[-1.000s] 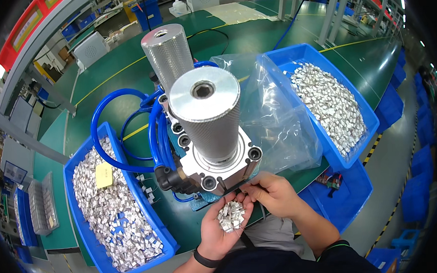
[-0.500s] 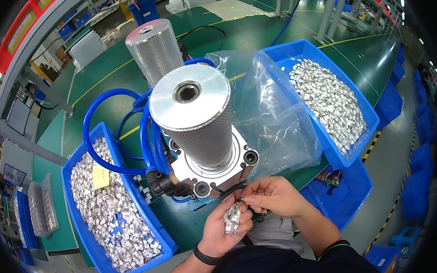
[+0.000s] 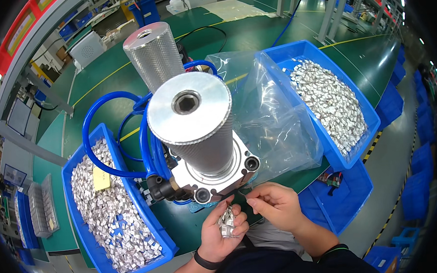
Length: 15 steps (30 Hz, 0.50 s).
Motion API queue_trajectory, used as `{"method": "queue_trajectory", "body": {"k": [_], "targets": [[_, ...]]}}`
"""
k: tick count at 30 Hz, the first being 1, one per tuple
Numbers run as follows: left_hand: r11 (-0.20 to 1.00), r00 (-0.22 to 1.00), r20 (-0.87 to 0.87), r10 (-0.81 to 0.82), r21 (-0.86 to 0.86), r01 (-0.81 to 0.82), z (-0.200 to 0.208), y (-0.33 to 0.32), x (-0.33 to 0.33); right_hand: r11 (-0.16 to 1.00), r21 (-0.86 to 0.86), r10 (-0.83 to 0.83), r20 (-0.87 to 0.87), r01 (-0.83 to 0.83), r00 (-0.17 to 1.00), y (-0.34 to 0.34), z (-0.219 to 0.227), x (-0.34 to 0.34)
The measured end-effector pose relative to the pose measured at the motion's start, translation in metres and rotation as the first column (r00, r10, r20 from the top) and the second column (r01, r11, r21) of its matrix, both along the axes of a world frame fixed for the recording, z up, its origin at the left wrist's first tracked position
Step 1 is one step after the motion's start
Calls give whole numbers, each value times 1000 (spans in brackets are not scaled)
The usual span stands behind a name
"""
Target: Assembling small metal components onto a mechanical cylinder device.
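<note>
My left hand (image 3: 213, 236) is closed around a bunch of small silver-white metal pieces (image 3: 227, 224), its thumb and forefinger raised toward the machine. Beside it, my right hand (image 3: 279, 207) is pinched, and whatever lies between its fingertips is too small to name. Both hands are just below the front edge of a pneumatic press (image 3: 216, 179) with a large knurled metal cylinder (image 3: 196, 148) on top. Its base hides what is under that edge.
A blue bin of small silver pieces (image 3: 171, 247) stands at left, bearing a yellow note (image 3: 101, 178). Another filled blue bin (image 3: 372, 119) is at right, beside a clear plastic bag (image 3: 273, 133). Blue air hoses (image 3: 89, 114) loop left of the press. A second knurled cylinder (image 3: 156, 60) stands behind.
My right hand has drawn slightly right, away from the left hand, opening a gap between their fingertips. My left hand keeps its bunch of pieces.
</note>
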<state>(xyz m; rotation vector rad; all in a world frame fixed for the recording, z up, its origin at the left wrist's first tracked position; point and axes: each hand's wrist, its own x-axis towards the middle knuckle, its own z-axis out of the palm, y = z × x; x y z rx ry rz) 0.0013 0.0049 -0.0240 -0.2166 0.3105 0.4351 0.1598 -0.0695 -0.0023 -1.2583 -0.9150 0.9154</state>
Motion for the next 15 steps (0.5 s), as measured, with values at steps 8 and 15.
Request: {"method": "queue_trajectory", "body": {"k": [8,15], "targets": [[1000,999,-52,12,15,-11,-2,-1,-1,993,62,-108,217,97,970,16,-3,-5],[1000,998,-66,15,11,-15,0,-1,0,994,41,-110,190,104,976,20,-8,-6]]}}
